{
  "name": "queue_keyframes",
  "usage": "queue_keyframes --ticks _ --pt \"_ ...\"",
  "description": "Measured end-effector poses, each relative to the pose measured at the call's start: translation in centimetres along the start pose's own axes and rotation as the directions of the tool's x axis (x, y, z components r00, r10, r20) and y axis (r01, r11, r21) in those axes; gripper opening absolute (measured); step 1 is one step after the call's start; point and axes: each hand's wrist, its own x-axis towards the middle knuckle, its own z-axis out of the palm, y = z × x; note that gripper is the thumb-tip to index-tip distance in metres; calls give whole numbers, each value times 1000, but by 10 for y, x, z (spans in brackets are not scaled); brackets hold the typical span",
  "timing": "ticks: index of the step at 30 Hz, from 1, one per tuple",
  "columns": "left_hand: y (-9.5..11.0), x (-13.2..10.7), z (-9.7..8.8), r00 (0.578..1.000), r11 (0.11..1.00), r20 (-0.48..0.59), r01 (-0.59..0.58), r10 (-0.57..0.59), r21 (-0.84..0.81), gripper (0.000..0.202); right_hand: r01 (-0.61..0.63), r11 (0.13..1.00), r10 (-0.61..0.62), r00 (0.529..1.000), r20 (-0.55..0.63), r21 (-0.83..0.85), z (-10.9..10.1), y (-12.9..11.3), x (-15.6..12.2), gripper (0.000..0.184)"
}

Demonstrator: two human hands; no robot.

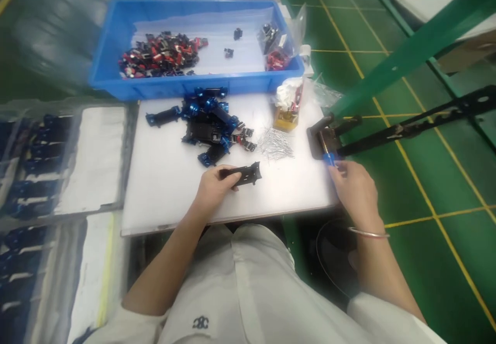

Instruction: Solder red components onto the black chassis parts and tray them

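Note:
Pinched in my left hand [215,185] is a black molded part [248,174], held just above the white table near its front edge. My right hand [354,186] is closed around the blue handle of a screwdriver [329,158] at the table's right side. The screwdriver's thin shaft points up toward a black metal bracket [318,140]. Beyond my left hand lies a pile of black and blue parts [205,127]. Several thin silvery pins [276,144] are heaped to the right of that pile.
A blue bin [186,83] at the back holds red and black pieces [163,55] and bagged parts [276,49]. A small yellowish box [285,119] stands near the pins. Trays of blue-black parts [42,163] are on the left. A green post [418,44] and black bar [411,127] cross the right.

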Motion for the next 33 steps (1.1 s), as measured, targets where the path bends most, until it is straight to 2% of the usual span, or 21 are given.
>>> queue_keyframes --ticks 3,7,10,13,15,17,20,24,28,33 --pt "-1 3 4 1000 995 5 21 -21 -99 20 -21 992 28 998 58 -123 10 6 -5 51" --pt "0 5 8 998 983 -6 54 -56 -174 16 24 992 -20 999 34 -127 13 13 -10 59" --pt "-1 6 9 998 973 -9 64 -67 -223 16 33 997 -30 999 42 -69 1 23 -20 59" --pt "-2 7 9 998 965 10 62 -61 -253 13 -68 997 73 987 145 -44 -19 27 -38 53" --pt "-3 7 10 998 965 24 58 -53 -257 11 -89 996 84 981 176 21 -29 21 -52 53" --pt "-3 8 10 998 969 29 56 -50 -242 11 -54 995 39 984 172 80 -35 8 -64 57" --pt "-3 7 11 998 972 25 55 -50 -229 10 78 987 -99 982 158 138 -34 -18 -76 63" --pt "1 3 13 997 969 2 73 -74 -235 8 251 944 -289 943 168 212 -25 -47 -79 63" --pt "6 1 13 997 972 -3 80 -83 -220 7 336 920 -368 917 153 200 -16 -57 -78 62" --pt "3 3 13 998 974 9 60 -59 -220 6 365 911 -395 906 152 192 -12 -61 -77 56"
